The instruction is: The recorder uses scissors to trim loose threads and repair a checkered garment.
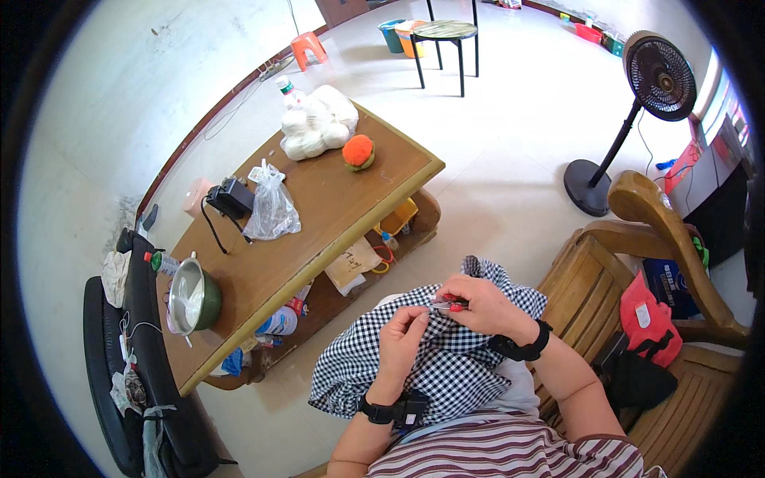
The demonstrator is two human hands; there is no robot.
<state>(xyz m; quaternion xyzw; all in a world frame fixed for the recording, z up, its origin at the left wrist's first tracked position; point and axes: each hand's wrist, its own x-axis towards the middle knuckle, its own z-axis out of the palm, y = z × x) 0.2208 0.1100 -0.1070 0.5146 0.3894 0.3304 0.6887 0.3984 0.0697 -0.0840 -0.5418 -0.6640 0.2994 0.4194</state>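
Observation:
A black-and-white gingham cloth point(454, 364) lies bunched across my lap. My right hand point(481, 302) grips small scissors with red handles point(457, 306), their blades pointing left toward my other hand. My left hand point(403, 334) has its thumb and forefinger pinched together near the blade tips, above the cloth; whatever may be between those fingertips is too small to make out. Each wrist wears a black strap.
Left of me stands a wooden table point(323, 221) holding a metal pot point(194, 296), a clear plastic bag point(272, 209), a bag of white balls point(320, 122) and an orange pompom point(358, 150). A slatted wooden bench point(591, 275) and a standing fan point(609, 143) are at right.

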